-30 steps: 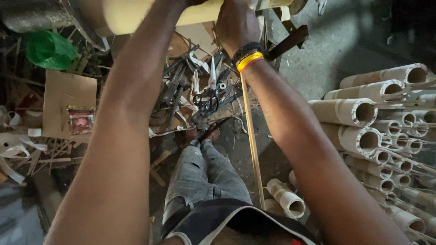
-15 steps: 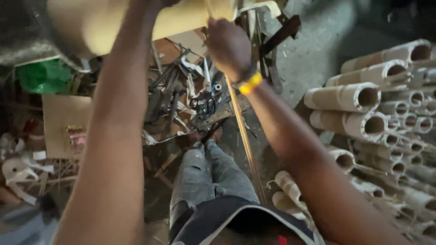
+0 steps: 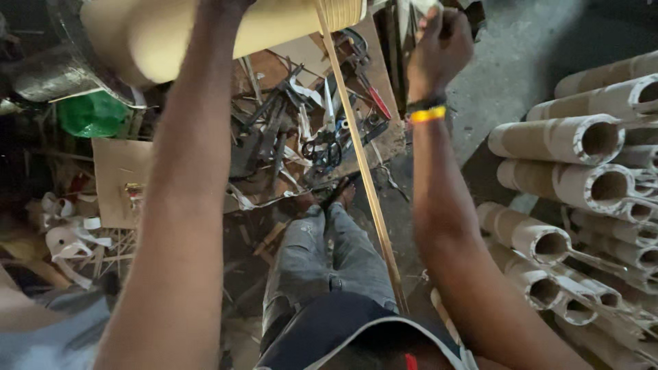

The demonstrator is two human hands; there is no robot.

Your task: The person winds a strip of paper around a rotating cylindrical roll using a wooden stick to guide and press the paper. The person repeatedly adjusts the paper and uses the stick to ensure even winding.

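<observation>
1. We look down on a large cardboard tube (image 3: 226,31) lying crosswise at the top of the view, pale tan, its left end blurred and close to the camera, its right end showing layered rings.
2. Our left hand (image 3: 229,5) reaches up onto the top of this tube; only the wrist and the heel of the hand show at the frame edge, so we cannot tell how its grip is set.
3. To the right, a stack of cardboard tubes (image 3: 582,178) lies on the floor, open ends facing us, well apart from the big tube.
4. Below us are our legs in grey jeans (image 3: 322,267), one foot reaching toward the clutter ahead.
5. A long thin strip (image 3: 363,178), tan like the tube, runs from the tube's right end down past the right forearm toward our lap; it touches the tube at the top.
6. Our right hand (image 3: 439,48) is raised just right of the tube's end, fingers curled and pressed together around a small object we cannot make out; a black and yellow wristband (image 3: 427,111) sits on that wrist.
7. Between the arms, a low wooden desk (image 3: 394,140) carries a heap of metal tools (image 3: 274,137), among them black-handled scissors (image 3: 327,152).
8. At left, a green plastic bag (image 3: 89,113) lies beside a flat piece of cardboard (image 3: 120,175), with white paper scraps (image 3: 65,236) near it on the floor.
</observation>
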